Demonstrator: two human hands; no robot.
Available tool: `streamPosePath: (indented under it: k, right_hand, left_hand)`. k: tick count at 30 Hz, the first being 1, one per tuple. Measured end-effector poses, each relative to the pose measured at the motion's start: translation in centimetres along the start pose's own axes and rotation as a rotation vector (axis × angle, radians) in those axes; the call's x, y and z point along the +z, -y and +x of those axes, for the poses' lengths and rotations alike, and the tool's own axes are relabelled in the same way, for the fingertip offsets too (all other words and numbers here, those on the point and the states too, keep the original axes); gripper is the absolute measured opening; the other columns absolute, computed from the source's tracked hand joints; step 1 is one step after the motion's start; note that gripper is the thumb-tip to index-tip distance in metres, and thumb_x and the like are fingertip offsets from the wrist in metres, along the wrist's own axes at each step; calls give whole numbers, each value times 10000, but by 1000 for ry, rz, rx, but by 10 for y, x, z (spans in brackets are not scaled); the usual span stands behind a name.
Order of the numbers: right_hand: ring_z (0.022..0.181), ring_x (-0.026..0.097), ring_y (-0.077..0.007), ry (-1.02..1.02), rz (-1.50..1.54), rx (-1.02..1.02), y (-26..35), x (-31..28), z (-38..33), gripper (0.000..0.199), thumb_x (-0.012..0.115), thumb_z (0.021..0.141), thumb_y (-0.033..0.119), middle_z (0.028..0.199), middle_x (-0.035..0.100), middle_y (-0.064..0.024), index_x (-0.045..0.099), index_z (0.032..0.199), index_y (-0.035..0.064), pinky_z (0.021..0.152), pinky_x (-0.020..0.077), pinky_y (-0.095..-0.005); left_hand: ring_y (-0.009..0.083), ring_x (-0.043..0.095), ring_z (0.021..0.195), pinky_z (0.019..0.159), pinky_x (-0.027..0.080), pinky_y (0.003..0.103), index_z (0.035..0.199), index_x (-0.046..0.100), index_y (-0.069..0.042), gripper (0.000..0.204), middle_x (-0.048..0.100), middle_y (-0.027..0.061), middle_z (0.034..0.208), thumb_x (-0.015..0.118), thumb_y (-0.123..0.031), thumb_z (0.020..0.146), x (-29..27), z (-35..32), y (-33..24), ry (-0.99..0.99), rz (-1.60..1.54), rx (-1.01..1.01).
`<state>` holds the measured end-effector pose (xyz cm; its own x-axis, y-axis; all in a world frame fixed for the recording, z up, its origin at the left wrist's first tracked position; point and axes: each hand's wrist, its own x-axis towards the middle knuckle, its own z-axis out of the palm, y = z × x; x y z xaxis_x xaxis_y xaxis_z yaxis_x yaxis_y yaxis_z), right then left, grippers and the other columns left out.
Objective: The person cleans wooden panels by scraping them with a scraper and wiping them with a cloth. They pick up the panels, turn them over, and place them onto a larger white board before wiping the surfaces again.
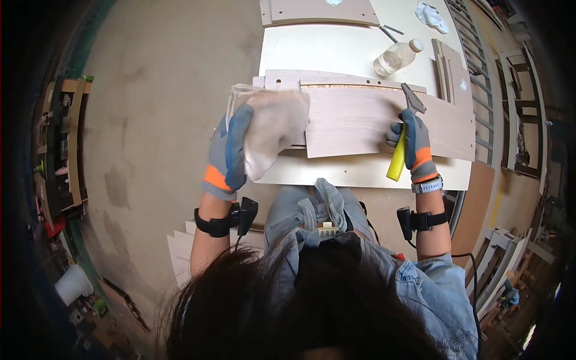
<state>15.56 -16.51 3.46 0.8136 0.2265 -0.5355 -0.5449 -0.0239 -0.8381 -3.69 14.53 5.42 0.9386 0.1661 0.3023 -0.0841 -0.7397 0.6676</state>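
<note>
My left hand (234, 144), in a grey, blue and orange work glove, is closed on a pale, stained cloth (279, 123) lifted at the left end of the boards. My right hand (414, 141), gloved alike, grips a scraper by its yellow handle (397, 157), its metal blade (413, 99) pointing away from me. Beneath the scraper lies a light wood-grain panel (348, 123); a rough, brownish strip runs along its far edge. It rests on other pale boards (450, 129) with round holes. The cloth hides part of the boards' left end.
A clear bottle (396, 58) with a white cap stands on the white table (312, 51), beyond the panel. Another panel (321, 12) lies at the far end, a crumpled white cloth (432, 18) at the far right. A metal rack (477, 78) runs along the right side.
</note>
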Motion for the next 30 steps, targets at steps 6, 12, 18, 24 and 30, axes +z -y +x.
streamPosePath:
  k: [6, 12, 18, 24, 30]
  right_hand:
    - [494, 522, -170, -35, -129, -88, 12, 5, -3, 241, 531, 894, 282, 679, 507, -72, 439, 913, 60, 466, 478, -289]
    - [508, 531, -121, 119, -270, -1, -17, -21, 46, 245, 569, 878, 257, 660, 521, -48, 485, 880, 27, 458, 496, -270]
    - [491, 548, -118, 277, -279, -18, -18, -21, 54, 247, 582, 867, 240, 656, 537, -55, 493, 891, 11, 468, 503, -258]
    - [482, 546, -105, 224, -344, -33, -22, -26, 60, 251, 593, 858, 229, 657, 548, -60, 473, 854, 9, 447, 491, -244]
    - [488, 547, -113, 263, -366, -26, -17, -21, 57, 266, 598, 853, 241, 651, 534, -56, 458, 830, 16, 451, 497, -253]
  left_hand:
    - [360, 435, 1178, 1017, 303, 474, 1264, 433, 6, 543, 445, 214, 1288, 550, -320, 845, 84, 23, -30, 14, 375, 62]
    - [370, 291, 1295, 1074, 199, 480, 1342, 342, -2, 642, 347, 215, 1373, 530, -358, 842, 133, -34, -53, 402, 365, -88]
    - [375, 253, 1313, 1081, 178, 488, 1352, 330, -3, 633, 317, 217, 1390, 504, -354, 855, 142, 21, -33, 223, 494, -169]
    - [395, 274, 1294, 1078, 199, 504, 1319, 361, 19, 609, 328, 205, 1387, 537, -286, 822, 132, -65, -72, 506, 332, -184]
    - [410, 277, 1284, 1074, 218, 496, 1324, 354, 28, 615, 313, 216, 1392, 544, -257, 813, 136, -71, -83, 419, 388, -274]
